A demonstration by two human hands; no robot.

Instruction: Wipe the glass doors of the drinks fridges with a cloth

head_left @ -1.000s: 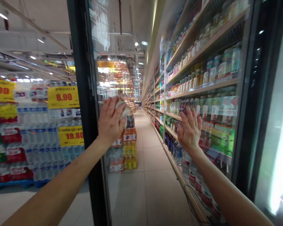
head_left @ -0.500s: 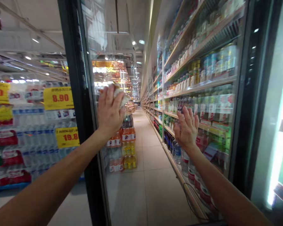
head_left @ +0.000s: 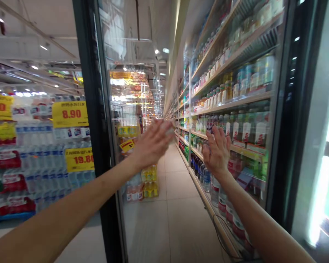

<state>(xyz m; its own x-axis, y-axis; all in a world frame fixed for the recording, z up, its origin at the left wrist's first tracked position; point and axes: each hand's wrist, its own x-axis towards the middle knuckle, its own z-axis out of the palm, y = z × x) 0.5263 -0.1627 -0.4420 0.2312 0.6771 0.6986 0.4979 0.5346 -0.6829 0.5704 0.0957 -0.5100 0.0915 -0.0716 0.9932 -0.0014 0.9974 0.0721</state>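
Observation:
A glass door (head_left: pixel 89 73) with a black frame stands open in front of me. My left hand (head_left: pixel 155 140), smeared by motion, lies against the pane near its middle. Under its fingers is a pale cloth (head_left: pixel 170 134), mostly hidden by the hand. My right hand (head_left: pixel 217 151) rests on the right part of the pane, fingers apart and slightly bent, holding nothing. Shelved bottles (head_left: pixel 242 126) show through or in the glass behind the right hand; I cannot tell reflection from view.
Stacked bottle packs (head_left: pixel 44 157) with yellow price signs (head_left: pixel 71 114) stand to the left. On the right are the door's hinge-side black frame (head_left: pixel 286 120) and a bright light strip (head_left: pixel 322 193). A dark cable (head_left: pixel 218 233) shows low in the pane.
My left hand has slid with the cloth from the pane's left side rightward and down, towards the middle. The right hand has stayed almost in place.

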